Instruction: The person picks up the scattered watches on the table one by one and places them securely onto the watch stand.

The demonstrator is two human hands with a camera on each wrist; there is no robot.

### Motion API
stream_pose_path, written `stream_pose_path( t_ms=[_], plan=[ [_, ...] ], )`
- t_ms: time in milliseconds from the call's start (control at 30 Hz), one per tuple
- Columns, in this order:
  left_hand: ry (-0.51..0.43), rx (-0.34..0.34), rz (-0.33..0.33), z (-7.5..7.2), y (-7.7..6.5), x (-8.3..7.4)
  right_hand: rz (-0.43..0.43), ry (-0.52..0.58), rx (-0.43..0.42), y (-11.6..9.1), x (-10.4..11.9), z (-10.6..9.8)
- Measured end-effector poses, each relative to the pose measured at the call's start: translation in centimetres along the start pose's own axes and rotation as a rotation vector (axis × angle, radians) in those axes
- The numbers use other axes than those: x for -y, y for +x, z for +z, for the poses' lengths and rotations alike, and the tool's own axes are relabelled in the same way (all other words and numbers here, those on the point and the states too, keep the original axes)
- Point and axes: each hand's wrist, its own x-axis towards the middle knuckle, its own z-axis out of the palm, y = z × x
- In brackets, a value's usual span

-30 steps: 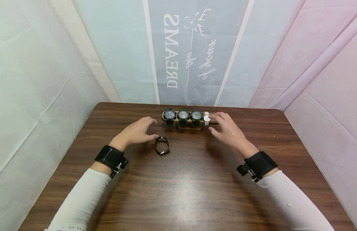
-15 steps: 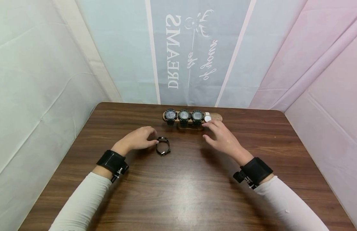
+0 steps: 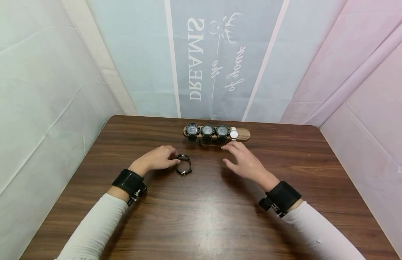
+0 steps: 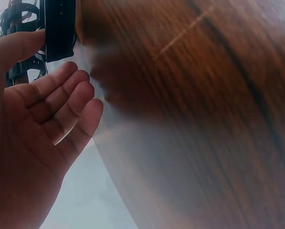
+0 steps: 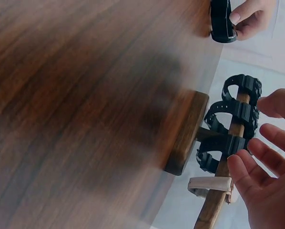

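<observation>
A black wristwatch (image 3: 184,156), its strap buckled into a loop, stands on the wooden table left of the middle. My left hand (image 3: 157,159) pinches its dial end between thumb and fingers; the right wrist view shows the thumb (image 5: 236,18) on the watch's edge. In the left wrist view the thumb lies against the black band (image 4: 60,33). My right hand (image 3: 245,161), fingers loosely bent, holds nothing and is just in front of a wooden watch stand (image 3: 244,134). On that stand sit three black digital watches (image 3: 207,130) and a white-strapped watch (image 3: 233,134).
The stand's wooden base (image 5: 188,133) rests near the table's (image 3: 201,202) far edge. Behind it hangs a pale blue cloth (image 3: 148,57) with printed lettering. White sheets (image 3: 41,108) enclose both sides. Each wrist wears a black camera band (image 3: 283,196).
My right hand has drawn back from the white watch, moving left and toward me. The left hand has closed in on the loose black watch and pinches it.
</observation>
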Motion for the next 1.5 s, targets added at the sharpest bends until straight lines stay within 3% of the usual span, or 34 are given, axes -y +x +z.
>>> stream_pose_path(
  t_ms=[300, 500, 700, 1100, 1267, 1500],
  plan=[
    [0.001, 0.012, 0.000, 0.2, 0.4, -0.4, -0.011, 0.005, 0.013, 0.0, 0.5, 0.2],
    [-0.027, -0.024, -0.016, 0.3, 0.7, -0.6, -0.009, -0.008, 0.009, 0.1, 0.7, 0.4],
    [-0.064, -0.062, 0.008, 0.2, 0.8, -0.8, -0.013, -0.009, 0.001, 0.1, 0.8, 0.4],
    [-0.281, -0.017, 0.173, -1.0, 0.7, -2.4, -0.038, 0.002, -0.008, 0.0, 0.9, 0.3],
    [-0.321, -0.004, 0.222, -1.3, 0.6, -3.3, -0.031, 0.007, -0.012, 0.1, 1.1, 0.4],
    [-0.312, -0.038, 0.308, -1.5, 0.9, -4.2, -0.009, 0.034, 0.001, 0.0, 1.7, 0.2]
  ],
)
